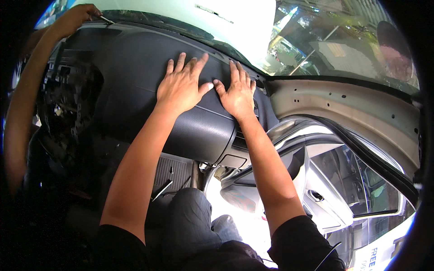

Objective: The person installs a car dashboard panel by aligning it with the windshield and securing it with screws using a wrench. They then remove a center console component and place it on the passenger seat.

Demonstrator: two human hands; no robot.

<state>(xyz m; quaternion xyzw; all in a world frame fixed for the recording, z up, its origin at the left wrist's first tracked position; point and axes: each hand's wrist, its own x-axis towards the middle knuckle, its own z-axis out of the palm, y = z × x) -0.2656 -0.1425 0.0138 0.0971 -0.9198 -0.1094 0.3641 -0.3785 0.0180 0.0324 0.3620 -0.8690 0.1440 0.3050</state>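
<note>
Both my arms reach forward over the black dashboard [131,67] of a vehicle. My left hand [181,88] lies on its top with the fingers spread and the thumb pointing right. Just to the right, my right hand [237,92] rests near the dashboard's right end, fingers stretched toward the windshield and thumb apart. Nothing shows in either hand. At the far left, another person's hand [86,13] holds a thin metal tool [106,20] at the base of the windshield.
An open door [332,180] with a window stands at the right. The bare pillar [343,97] has several holes. A long tool [162,190] lies on the floor mat [169,169] by my knee [192,203]. The dashboard's left part is open, with dark innards [68,108] showing.
</note>
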